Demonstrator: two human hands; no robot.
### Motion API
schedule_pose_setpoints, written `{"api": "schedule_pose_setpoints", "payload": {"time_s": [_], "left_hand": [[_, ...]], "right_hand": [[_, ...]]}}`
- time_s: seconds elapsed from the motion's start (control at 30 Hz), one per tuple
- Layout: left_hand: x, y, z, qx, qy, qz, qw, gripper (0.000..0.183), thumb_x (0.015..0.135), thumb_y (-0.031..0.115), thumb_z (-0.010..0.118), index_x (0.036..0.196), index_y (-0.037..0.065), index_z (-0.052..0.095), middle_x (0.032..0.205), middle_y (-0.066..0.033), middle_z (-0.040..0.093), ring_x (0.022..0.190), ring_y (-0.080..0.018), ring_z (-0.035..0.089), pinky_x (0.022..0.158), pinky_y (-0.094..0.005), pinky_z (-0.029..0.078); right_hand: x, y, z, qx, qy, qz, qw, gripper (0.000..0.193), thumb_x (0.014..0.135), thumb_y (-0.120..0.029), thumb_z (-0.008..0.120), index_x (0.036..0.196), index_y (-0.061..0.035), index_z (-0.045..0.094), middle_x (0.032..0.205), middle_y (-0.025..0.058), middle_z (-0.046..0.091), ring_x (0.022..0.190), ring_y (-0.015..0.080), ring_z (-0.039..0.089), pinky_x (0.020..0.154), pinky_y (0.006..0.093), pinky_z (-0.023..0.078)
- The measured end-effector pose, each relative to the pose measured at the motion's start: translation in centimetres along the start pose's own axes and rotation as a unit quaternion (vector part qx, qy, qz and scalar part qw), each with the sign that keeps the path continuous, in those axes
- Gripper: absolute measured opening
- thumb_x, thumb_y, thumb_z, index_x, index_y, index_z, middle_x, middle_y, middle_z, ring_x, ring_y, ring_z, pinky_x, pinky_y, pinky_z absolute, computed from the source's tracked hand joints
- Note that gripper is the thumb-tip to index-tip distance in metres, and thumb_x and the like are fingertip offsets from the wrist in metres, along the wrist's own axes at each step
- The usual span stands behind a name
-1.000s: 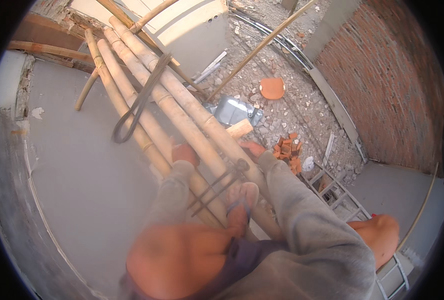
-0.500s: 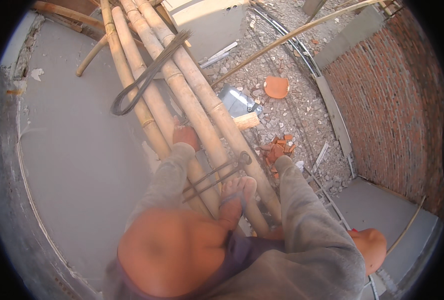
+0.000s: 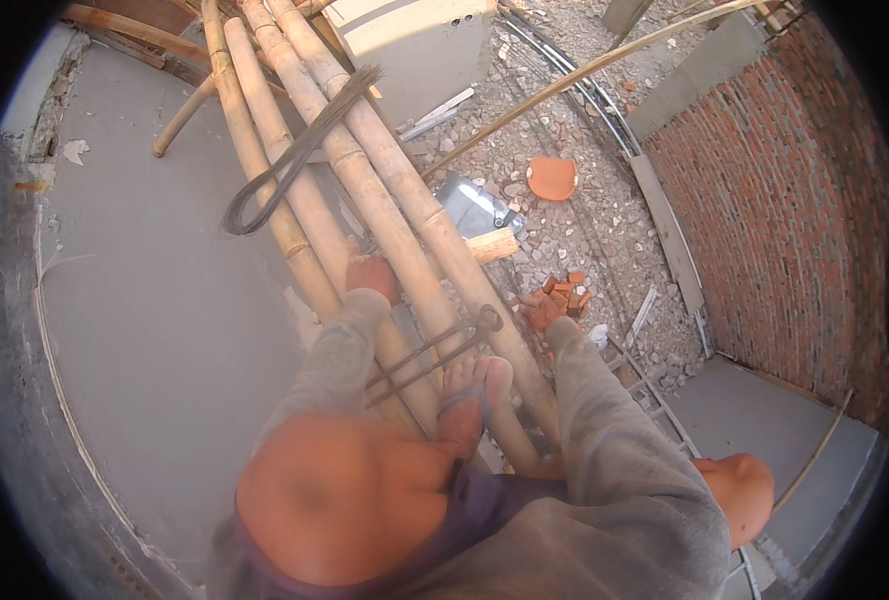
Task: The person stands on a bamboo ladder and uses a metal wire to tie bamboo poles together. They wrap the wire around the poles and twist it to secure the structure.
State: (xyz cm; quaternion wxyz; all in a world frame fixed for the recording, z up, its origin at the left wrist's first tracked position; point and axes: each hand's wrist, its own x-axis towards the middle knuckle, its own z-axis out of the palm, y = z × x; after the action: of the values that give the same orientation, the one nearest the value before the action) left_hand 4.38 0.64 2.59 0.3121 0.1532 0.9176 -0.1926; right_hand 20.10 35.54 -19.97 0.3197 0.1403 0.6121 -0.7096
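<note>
Several long bamboo poles point(image 3: 350, 165) lie side by side, running from the upper left toward me. My left hand point(image 3: 373, 277) is closed on top of the poles; a thin greyish strand shows by its fingers, but its grip is mostly hidden. Beyond the rightmost pole, my right hand point(image 3: 542, 311) reaches down with fingers partly spread, and I see nothing held in it. A dark metal tool like long-handled pincers point(image 3: 435, 345) lies across the poles, just ahead of my sandalled foot point(image 3: 480, 385). A looped bundle of thin wire point(image 3: 300, 155) rests farther up.
Broken brick pieces point(image 3: 568, 293), an orange plastic piece point(image 3: 552, 178) and a clear sheet point(image 3: 475, 205) lie on the rubble below. A ladder point(image 3: 655, 395) stands at right, near a brick wall point(image 3: 795, 230). Left of the poles is a grey slab point(image 3: 165, 300).
My right hand has shifted slightly to the left, toward the rightmost pole, and its fingers show more clearly. The left hand stays in place on the poles.
</note>
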Motion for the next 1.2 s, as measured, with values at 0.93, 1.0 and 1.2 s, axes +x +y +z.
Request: {"api": "schedule_pose_setpoints", "payload": {"time_s": [0.93, 1.0, 1.2], "left_hand": [[-0.9, 0.1, -0.4, -0.018, 0.037, 0.003, 0.999, 0.027, 0.088, 0.021, 0.062, 0.109, 0.012, 0.077, 0.100, -0.0070, 0.076, 0.106, -0.0237, 0.071, 0.127, -0.0521, 0.007], [-1.0, 0.1, -0.7, -0.018, 0.029, 0.005, 0.999, 0.025, 0.088, 0.021, 0.062, 0.107, 0.012, 0.078, 0.098, -0.0071, 0.077, 0.105, -0.0238, 0.071, 0.126, -0.0520, 0.007], [-1.4, 0.1, -1.5, -0.002, 0.000, 0.006, 1.000, 0.028, 0.091, 0.023, 0.060, 0.111, 0.013, 0.076, 0.102, -0.0068, 0.077, 0.105, -0.0248, 0.071, 0.126, -0.0512, 0.006]], "right_hand": [[-1.0, -5.8, 1.9, -0.557, -0.049, -0.087, 0.825, 0.028, 0.091, -0.021, 0.065, 0.115, -0.0104, 0.077, 0.110, 0.0150, 0.075, 0.105, 0.0302, 0.069, 0.092, 0.0391, 0.053], [-0.6, -6.1, 2.6, -0.440, 0.032, -0.045, 0.896, 0.030, 0.089, -0.023, 0.066, 0.114, -0.0105, 0.077, 0.111, 0.0170, 0.074, 0.105, 0.0332, 0.069, 0.094, 0.0415, 0.054], [-0.8, -6.9, 0.8, -0.481, 0.230, 0.071, 0.843, 0.028, 0.089, -0.023, 0.062, 0.109, -0.0114, 0.078, 0.114, 0.0203, 0.072, 0.109, 0.0349, 0.069, 0.095, 0.0447, 0.053]]}}
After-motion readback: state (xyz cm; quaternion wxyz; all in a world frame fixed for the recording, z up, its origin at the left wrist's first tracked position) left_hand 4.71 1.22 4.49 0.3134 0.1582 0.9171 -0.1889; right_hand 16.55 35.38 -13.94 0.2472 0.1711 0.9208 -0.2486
